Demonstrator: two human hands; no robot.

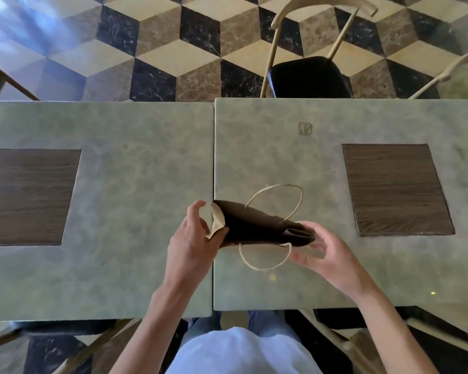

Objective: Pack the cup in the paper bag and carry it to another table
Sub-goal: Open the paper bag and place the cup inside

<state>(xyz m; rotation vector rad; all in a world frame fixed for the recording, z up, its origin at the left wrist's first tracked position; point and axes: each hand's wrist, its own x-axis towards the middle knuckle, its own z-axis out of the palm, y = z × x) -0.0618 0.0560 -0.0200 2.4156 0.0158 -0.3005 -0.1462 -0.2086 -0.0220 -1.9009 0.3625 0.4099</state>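
Note:
A dark brown paper bag (257,225) with pale twine handles is held just above the seam between two green stone tables. It is nearly flat, with its mouth only slightly parted. My left hand (193,238) grips the bag's left end, where the pale inner paper shows. At the bag's right end, my right hand (322,249) has its fingers curled around the edge. One twine loop arcs away from me, the other hangs toward me. No cup is in view.
The left table (119,184) and right table (335,265) each have a dark wood inlay (395,188). A chair with a black seat (308,76) stands beyond the right table. More chairs stand at the near edge and the left. The floor is patterned marble.

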